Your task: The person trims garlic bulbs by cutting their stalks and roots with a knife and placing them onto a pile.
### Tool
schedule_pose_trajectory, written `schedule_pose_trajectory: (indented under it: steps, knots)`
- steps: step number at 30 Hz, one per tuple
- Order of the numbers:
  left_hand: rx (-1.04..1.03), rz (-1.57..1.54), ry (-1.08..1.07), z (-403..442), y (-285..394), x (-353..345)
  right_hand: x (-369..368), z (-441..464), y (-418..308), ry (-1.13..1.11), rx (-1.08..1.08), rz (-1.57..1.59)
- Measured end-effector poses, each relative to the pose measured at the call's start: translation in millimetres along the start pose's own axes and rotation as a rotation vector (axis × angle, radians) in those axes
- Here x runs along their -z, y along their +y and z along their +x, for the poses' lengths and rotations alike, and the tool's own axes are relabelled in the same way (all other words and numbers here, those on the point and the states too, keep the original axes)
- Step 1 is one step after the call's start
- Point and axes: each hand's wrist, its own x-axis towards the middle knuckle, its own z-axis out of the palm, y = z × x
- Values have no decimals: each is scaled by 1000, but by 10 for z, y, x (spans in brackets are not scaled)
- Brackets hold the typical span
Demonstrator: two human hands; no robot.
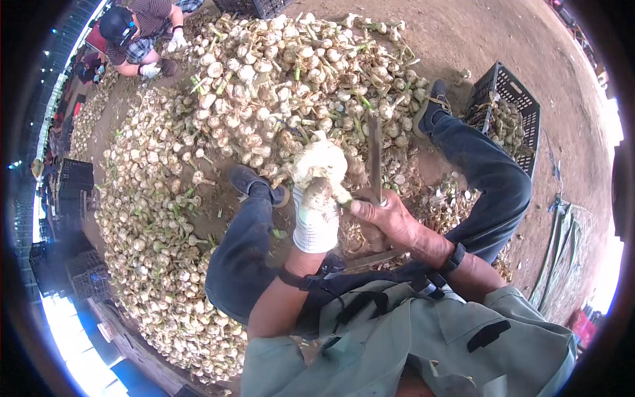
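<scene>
In the middle of the head view, my left hand point(316, 208), in a white glove, is closed round a garlic bulb point(320, 162) with a short green stem. My bare right hand point(389, 217) grips the handle of a knife. The knife's long blade point(375, 152) points up and away from me, just right of the bulb. My right thumb lies near the cut end of the stem. A large heap of garlic point(264, 86) lies in front of my hands and continues down the left side.
A black crate point(509, 99) with garlic stands at the right, beyond my right knee. Another person point(135, 33) in gloves crouches at the upper left. Dark crates point(76, 178) stand at the left edge. A folded sheet point(565, 248) lies at the right.
</scene>
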Motion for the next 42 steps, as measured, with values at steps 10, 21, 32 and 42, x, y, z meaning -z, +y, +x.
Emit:
schedule_pose_trajectory:
  steps: [10,21,32,42]
  knots:
    - [185,-10,61,178,256,229,318,-10,-507,290,123,-298]
    - [102,51,201,143,122,162,277,-192,-126,-118,-220,144]
    - [-743,-453,-183,-447,2353,666,860,359,949,480,-360,-435]
    - [-453,-298,17,-53,1737,516,1068,2048,1600,282,97,-1389]
